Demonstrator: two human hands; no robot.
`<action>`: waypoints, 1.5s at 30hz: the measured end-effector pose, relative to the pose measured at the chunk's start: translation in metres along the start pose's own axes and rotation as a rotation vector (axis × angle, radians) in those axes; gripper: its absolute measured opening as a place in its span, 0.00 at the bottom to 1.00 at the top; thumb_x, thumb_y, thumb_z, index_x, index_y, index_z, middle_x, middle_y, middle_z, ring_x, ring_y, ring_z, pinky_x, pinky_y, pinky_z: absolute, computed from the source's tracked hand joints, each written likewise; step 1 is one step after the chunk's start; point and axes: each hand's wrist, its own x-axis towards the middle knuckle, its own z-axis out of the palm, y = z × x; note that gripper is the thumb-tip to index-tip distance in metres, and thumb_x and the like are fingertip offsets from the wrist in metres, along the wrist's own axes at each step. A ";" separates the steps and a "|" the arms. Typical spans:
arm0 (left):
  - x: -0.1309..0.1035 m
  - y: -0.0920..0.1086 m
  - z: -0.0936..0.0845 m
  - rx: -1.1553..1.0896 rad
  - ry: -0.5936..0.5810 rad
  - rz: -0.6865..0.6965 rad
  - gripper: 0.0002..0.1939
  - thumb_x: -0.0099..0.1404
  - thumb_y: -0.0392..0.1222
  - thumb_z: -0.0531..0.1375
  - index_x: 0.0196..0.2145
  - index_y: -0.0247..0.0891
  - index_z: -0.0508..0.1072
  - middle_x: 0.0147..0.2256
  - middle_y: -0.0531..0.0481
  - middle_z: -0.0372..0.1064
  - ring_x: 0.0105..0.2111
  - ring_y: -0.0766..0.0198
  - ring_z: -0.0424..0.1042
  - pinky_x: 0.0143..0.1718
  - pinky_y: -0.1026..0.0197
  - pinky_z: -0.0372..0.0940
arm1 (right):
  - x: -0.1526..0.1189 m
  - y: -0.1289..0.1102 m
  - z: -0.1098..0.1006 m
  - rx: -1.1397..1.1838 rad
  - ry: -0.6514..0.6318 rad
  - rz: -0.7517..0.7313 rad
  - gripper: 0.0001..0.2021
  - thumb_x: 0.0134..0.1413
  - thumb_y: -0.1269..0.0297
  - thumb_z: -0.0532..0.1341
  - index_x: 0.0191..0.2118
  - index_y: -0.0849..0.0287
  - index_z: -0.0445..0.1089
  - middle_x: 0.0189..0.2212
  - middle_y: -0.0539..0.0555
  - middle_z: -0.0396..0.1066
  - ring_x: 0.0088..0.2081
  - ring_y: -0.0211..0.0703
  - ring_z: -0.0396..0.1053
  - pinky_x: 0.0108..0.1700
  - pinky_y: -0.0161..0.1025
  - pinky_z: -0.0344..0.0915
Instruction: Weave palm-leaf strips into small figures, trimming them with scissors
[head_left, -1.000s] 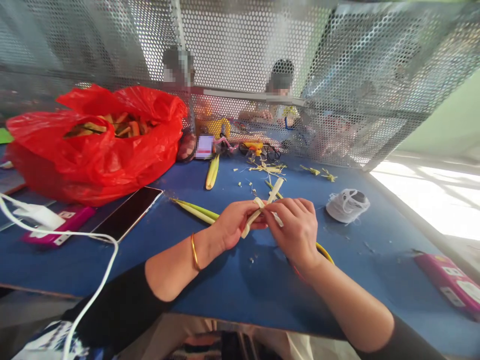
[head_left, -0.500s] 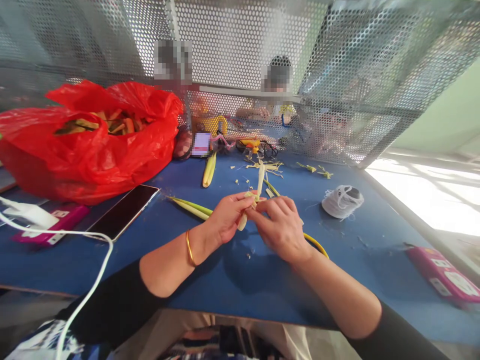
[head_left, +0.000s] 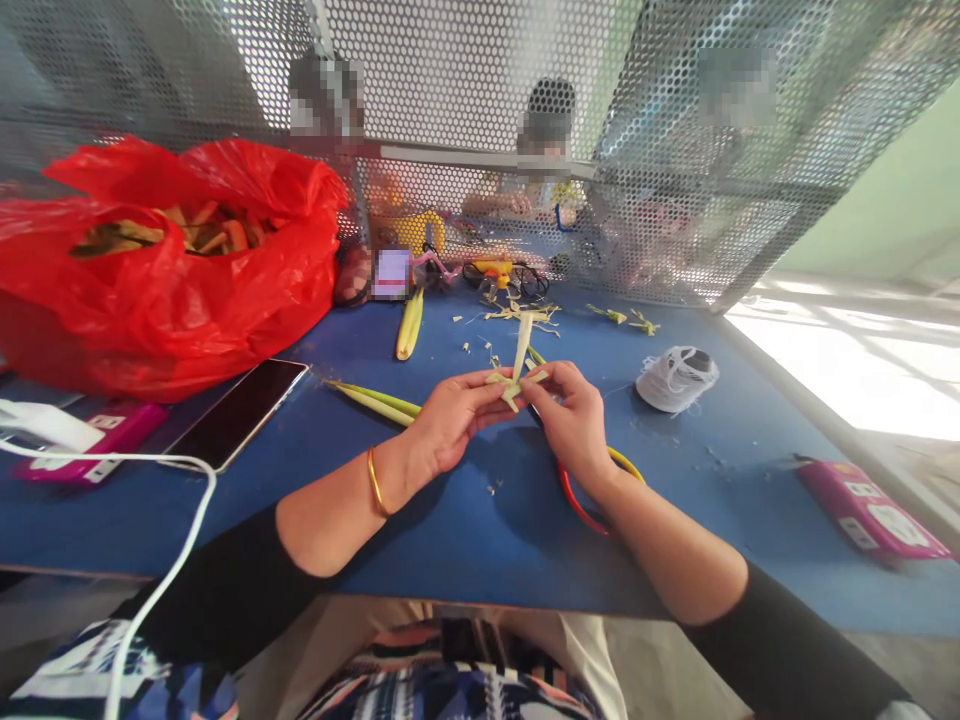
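Observation:
Between my hands is a small piece of pale green folded leaf strips (head_left: 513,388), crossing each other, with one longer strip pointing up. My left hand (head_left: 452,415) pinches it from the left with thumb and fingers. My right hand (head_left: 574,412) grips its right side between thumb and forefinger. Below my right hand show the red and yellow loops of scissors (head_left: 579,500), partly hidden by the wrist. Just left of my left hand lie long green leaf pieces (head_left: 375,402) on the blue table.
A big red plastic bag (head_left: 255,290) of dried pieces stands left. Near it are a phone (head_left: 236,415), a white cable (head_left: 210,480) and a pink pack (head_left: 124,440). Another leaf bundle (head_left: 409,325), white thread (head_left: 676,380) and a second pink pack (head_left: 870,508) lie about. Perforated metal mesh (head_left: 465,90) closes the back.
My right hand has turned and shifted slightly right, so the crossed strips now show more fully. The red scissors loop has come into view. The whole view has tilted a little.

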 end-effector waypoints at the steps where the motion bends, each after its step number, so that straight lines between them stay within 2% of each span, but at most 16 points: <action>1: 0.000 0.000 0.000 0.015 -0.004 -0.003 0.05 0.56 0.29 0.65 0.32 0.33 0.79 0.27 0.48 0.76 0.29 0.66 0.75 0.39 0.62 0.69 | 0.002 0.002 0.000 0.066 -0.038 0.109 0.07 0.52 0.61 0.60 0.27 0.56 0.65 0.25 0.49 0.67 0.29 0.40 0.66 0.34 0.39 0.63; 3: 0.000 0.000 0.000 0.046 -0.019 -0.005 0.06 0.54 0.30 0.66 0.32 0.33 0.80 0.27 0.48 0.77 0.29 0.67 0.75 0.39 0.63 0.69 | 0.004 0.004 0.001 0.122 -0.095 0.229 0.08 0.51 0.59 0.60 0.27 0.56 0.63 0.21 0.47 0.65 0.25 0.38 0.63 0.30 0.37 0.61; 7: 0.001 -0.003 -0.002 0.088 -0.014 0.021 0.10 0.49 0.29 0.69 0.32 0.34 0.80 0.28 0.50 0.77 0.29 0.68 0.74 0.38 0.64 0.68 | 0.004 0.002 0.003 0.052 -0.097 0.236 0.09 0.50 0.58 0.59 0.26 0.56 0.63 0.19 0.46 0.63 0.23 0.36 0.59 0.27 0.36 0.57; 11: 0.003 -0.003 -0.002 0.071 0.138 0.063 0.10 0.49 0.28 0.69 0.32 0.34 0.78 0.26 0.51 0.76 0.25 0.69 0.74 0.35 0.65 0.69 | 0.002 -0.005 0.005 0.106 -0.079 0.321 0.11 0.48 0.57 0.60 0.34 0.56 0.63 0.19 0.44 0.65 0.21 0.36 0.60 0.25 0.35 0.57; 15: 0.004 0.004 -0.001 0.031 0.239 0.076 0.08 0.52 0.26 0.65 0.31 0.34 0.76 0.24 0.52 0.74 0.24 0.68 0.74 0.31 0.65 0.69 | -0.001 -0.008 0.007 0.177 -0.097 0.335 0.16 0.50 0.58 0.58 0.44 0.56 0.59 0.23 0.45 0.71 0.22 0.39 0.67 0.27 0.37 0.63; 19: 0.005 0.009 -0.002 -0.010 0.241 0.026 0.07 0.53 0.25 0.63 0.29 0.34 0.74 0.24 0.52 0.74 0.23 0.69 0.73 0.29 0.66 0.70 | -0.006 -0.005 0.005 0.169 -0.143 0.137 0.12 0.57 0.64 0.53 0.47 0.55 0.58 0.34 0.52 0.74 0.28 0.39 0.72 0.35 0.40 0.69; 21: 0.005 0.009 -0.002 -0.015 0.232 0.014 0.06 0.54 0.26 0.63 0.28 0.33 0.74 0.23 0.51 0.73 0.23 0.69 0.73 0.30 0.66 0.69 | -0.008 -0.005 0.003 0.092 -0.160 -0.013 0.16 0.58 0.68 0.53 0.53 0.55 0.59 0.42 0.55 0.73 0.31 0.39 0.73 0.37 0.41 0.69; 23: 0.004 0.009 -0.003 -0.009 0.223 0.022 0.04 0.54 0.27 0.62 0.27 0.33 0.74 0.22 0.51 0.73 0.24 0.68 0.73 0.31 0.66 0.69 | -0.008 -0.005 0.001 0.003 -0.181 -0.170 0.19 0.58 0.71 0.52 0.55 0.54 0.61 0.46 0.57 0.71 0.37 0.40 0.73 0.41 0.42 0.69; 26: 0.005 0.009 -0.002 0.023 0.249 0.059 0.04 0.51 0.29 0.63 0.23 0.33 0.72 0.21 0.52 0.72 0.23 0.70 0.72 0.29 0.67 0.67 | -0.007 -0.007 0.000 -0.056 -0.220 -0.354 0.17 0.59 0.75 0.49 0.48 0.55 0.69 0.43 0.57 0.72 0.44 0.43 0.71 0.45 0.43 0.69; 32: 0.005 0.006 -0.004 0.184 0.269 0.105 0.07 0.44 0.36 0.68 0.23 0.35 0.74 0.21 0.53 0.71 0.21 0.70 0.69 0.23 0.69 0.61 | -0.003 -0.003 -0.002 -0.155 -0.261 -0.485 0.17 0.57 0.79 0.51 0.44 0.55 0.71 0.41 0.54 0.73 0.44 0.41 0.72 0.45 0.39 0.69; 35: 0.002 0.003 -0.002 0.260 0.229 0.119 0.08 0.45 0.37 0.67 0.27 0.35 0.77 0.22 0.52 0.72 0.21 0.70 0.69 0.22 0.69 0.59 | -0.004 -0.001 -0.007 -0.410 -0.172 -0.639 0.15 0.58 0.78 0.53 0.41 0.55 0.73 0.36 0.53 0.75 0.37 0.40 0.73 0.38 0.37 0.66; 38: 0.000 0.001 0.000 0.373 0.154 0.125 0.07 0.45 0.36 0.66 0.27 0.36 0.79 0.22 0.52 0.72 0.22 0.70 0.68 0.22 0.68 0.57 | -0.002 -0.002 -0.010 -0.638 -0.037 -0.738 0.13 0.59 0.76 0.53 0.38 0.55 0.73 0.36 0.54 0.76 0.35 0.42 0.72 0.42 0.41 0.62; 41: -0.001 0.001 -0.001 0.465 0.037 0.088 0.05 0.46 0.36 0.66 0.25 0.36 0.79 0.24 0.49 0.74 0.23 0.68 0.69 0.23 0.67 0.57 | 0.004 0.000 -0.012 -0.677 -0.041 -0.632 0.11 0.60 0.73 0.53 0.35 0.56 0.72 0.36 0.54 0.77 0.36 0.42 0.72 0.50 0.43 0.60; 45: -0.001 0.003 -0.002 0.471 -0.035 0.055 0.07 0.48 0.36 0.65 0.28 0.35 0.80 0.26 0.49 0.75 0.25 0.69 0.68 0.25 0.67 0.57 | 0.010 0.003 -0.012 -0.684 -0.138 -0.286 0.10 0.60 0.65 0.55 0.30 0.57 0.70 0.27 0.52 0.75 0.30 0.42 0.70 0.40 0.39 0.60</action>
